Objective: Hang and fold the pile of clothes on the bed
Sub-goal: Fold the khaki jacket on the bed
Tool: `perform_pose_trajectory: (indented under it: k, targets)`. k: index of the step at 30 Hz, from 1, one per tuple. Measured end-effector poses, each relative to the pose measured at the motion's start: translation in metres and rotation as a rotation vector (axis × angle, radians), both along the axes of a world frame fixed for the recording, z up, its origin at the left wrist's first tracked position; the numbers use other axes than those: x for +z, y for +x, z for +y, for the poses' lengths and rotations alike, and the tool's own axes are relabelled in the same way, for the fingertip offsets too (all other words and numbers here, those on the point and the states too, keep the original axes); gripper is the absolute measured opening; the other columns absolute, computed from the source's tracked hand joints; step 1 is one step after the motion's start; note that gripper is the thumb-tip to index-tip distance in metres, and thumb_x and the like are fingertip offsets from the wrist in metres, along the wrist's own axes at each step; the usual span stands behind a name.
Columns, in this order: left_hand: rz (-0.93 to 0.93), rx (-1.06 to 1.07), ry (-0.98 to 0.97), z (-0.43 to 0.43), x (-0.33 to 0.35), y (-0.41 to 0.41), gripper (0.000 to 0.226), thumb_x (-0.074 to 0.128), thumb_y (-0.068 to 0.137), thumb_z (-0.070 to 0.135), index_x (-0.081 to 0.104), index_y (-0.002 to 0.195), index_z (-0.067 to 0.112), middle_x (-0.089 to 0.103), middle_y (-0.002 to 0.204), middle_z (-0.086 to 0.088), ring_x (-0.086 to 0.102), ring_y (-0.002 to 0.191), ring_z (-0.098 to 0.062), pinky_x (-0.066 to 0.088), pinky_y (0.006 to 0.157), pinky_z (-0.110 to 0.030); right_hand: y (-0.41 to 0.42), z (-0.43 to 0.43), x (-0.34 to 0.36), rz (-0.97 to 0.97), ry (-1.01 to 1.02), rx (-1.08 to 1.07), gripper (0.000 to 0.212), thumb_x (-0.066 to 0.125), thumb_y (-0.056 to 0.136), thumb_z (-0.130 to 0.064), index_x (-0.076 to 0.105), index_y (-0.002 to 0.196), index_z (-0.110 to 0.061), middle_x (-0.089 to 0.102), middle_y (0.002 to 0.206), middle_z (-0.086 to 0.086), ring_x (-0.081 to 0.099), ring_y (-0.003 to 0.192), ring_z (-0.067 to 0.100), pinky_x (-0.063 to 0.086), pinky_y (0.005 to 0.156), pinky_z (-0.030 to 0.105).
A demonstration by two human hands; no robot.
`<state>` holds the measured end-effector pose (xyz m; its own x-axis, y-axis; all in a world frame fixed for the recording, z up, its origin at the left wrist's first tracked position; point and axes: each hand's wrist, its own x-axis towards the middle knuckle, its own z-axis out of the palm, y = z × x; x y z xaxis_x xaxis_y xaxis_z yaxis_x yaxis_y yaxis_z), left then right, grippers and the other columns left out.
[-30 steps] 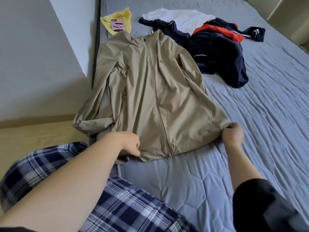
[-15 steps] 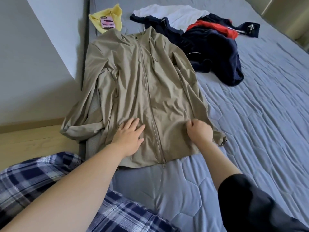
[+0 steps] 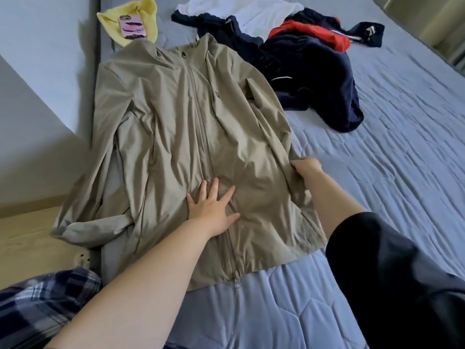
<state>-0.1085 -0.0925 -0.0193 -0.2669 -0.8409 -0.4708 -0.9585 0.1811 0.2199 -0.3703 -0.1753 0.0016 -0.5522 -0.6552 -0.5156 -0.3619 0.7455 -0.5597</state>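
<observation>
A khaki zip jacket (image 3: 176, 127) lies face up on the blue quilted bed (image 3: 377, 172), collar away from me. Its left sleeve hangs over the bed's left edge. My left hand (image 3: 214, 205) presses flat with spread fingers on the jacket's front, just beside the zip. My right hand (image 3: 305, 170) grips the jacket's right sleeve at the garment's right edge. Behind the jacket lies a pile of clothes (image 3: 302, 54): dark navy pieces, a red one and a white one.
A yellow cloth (image 3: 148, 18) with a pink phone (image 3: 132, 27) on it lies at the bed's far left corner. A grey wall and wooden floor (image 3: 27, 238) run along the left. Open blue quilt stretches to the right and near me.
My left hand slid up from the hem to the jacket's middle and flattened out. My right hand left the hem corner and moved up to the right sleeve edge.
</observation>
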Motion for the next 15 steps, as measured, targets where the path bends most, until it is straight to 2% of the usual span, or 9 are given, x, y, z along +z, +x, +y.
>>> perform_pose_trajectory:
  k: [1,3,5,7,8,10,12,15]
  targets:
    - [0.005,-0.001,0.025,-0.001,0.0,0.001,0.074,0.035,0.088,0.07,-0.006,0.146,0.05,-0.022,0.158,0.005,-0.022,0.144,-0.025,0.0,0.111,-0.064,-0.003,0.0,0.006,-0.026,-0.01,-0.028,0.037,0.057,0.091,-0.032,0.057,0.117,-0.006,0.057,0.125,0.016,0.054,0.118,0.032,0.045,0.101,0.041]
    - [0.011,-0.005,0.057,-0.004,-0.002,0.002,0.074,0.035,0.088,0.069,-0.007,0.146,0.05,-0.024,0.157,0.006,-0.024,0.144,-0.025,-0.002,0.11,-0.063,-0.015,-0.002,0.018,-0.02,-0.075,-0.201,0.04,0.055,0.094,-0.024,0.052,0.129,-0.005,0.056,0.129,0.012,0.054,0.12,0.027,0.045,0.097,0.032]
    - [0.011,-0.002,0.068,-0.005,-0.005,0.002,0.074,0.035,0.088,0.069,-0.007,0.146,0.051,-0.025,0.157,0.006,-0.024,0.143,-0.024,-0.003,0.11,-0.063,-0.037,-0.011,0.037,0.108,-0.359,-0.459,0.039,0.045,0.097,-0.016,0.044,0.135,-0.006,0.052,0.129,0.009,0.053,0.113,0.023,0.042,0.088,0.028]
    - [0.03,-0.003,0.073,-0.007,-0.009,0.003,0.074,0.035,0.087,0.07,-0.007,0.145,0.051,-0.025,0.157,0.006,-0.024,0.143,-0.024,-0.004,0.11,-0.063,-0.05,-0.012,0.073,0.169,-0.672,-0.678,0.029,0.038,0.099,-0.019,0.045,0.126,-0.009,0.054,0.105,0.004,0.055,0.093,0.019,0.041,0.076,0.029]
    - [0.047,-0.002,0.074,-0.007,-0.01,0.004,0.074,0.035,0.087,0.07,-0.007,0.145,0.052,-0.025,0.157,0.006,-0.024,0.144,-0.024,-0.005,0.11,-0.063,-0.055,-0.013,0.088,0.215,-0.739,-0.742,0.023,0.038,0.099,-0.022,0.047,0.117,-0.011,0.052,0.093,-0.002,0.055,0.085,0.018,0.043,0.074,0.031]
    - [0.086,0.011,0.07,-0.006,-0.009,0.005,0.075,0.037,0.086,0.069,-0.004,0.146,0.052,-0.023,0.157,0.007,-0.022,0.144,-0.023,-0.004,0.11,-0.062,-0.049,-0.015,0.111,0.25,-0.783,-0.623,0.014,0.04,0.099,-0.026,0.043,0.097,-0.012,0.048,0.079,-0.005,0.052,0.077,0.019,0.045,0.075,0.034]
    - [0.137,0.034,0.047,-0.006,-0.005,0.007,0.075,0.042,0.086,0.065,0.003,0.147,0.05,-0.018,0.159,0.008,-0.019,0.145,-0.021,-0.003,0.112,-0.06,-0.025,-0.006,0.125,0.234,-0.834,-0.478,0.016,0.043,0.098,-0.026,0.041,0.09,-0.012,0.049,0.077,-0.004,0.05,0.075,0.018,0.042,0.073,0.032]
    - [0.343,0.111,0.023,-0.004,0.004,0.016,0.066,0.054,0.09,0.044,0.024,0.149,0.038,-0.003,0.161,0.006,-0.007,0.147,-0.016,-0.001,0.116,-0.048,0.022,0.021,0.137,0.221,-1.016,-0.268,0.014,0.05,0.095,-0.022,0.045,0.086,-0.014,0.048,0.07,-0.011,0.047,0.063,0.002,0.034,0.059,0.016]
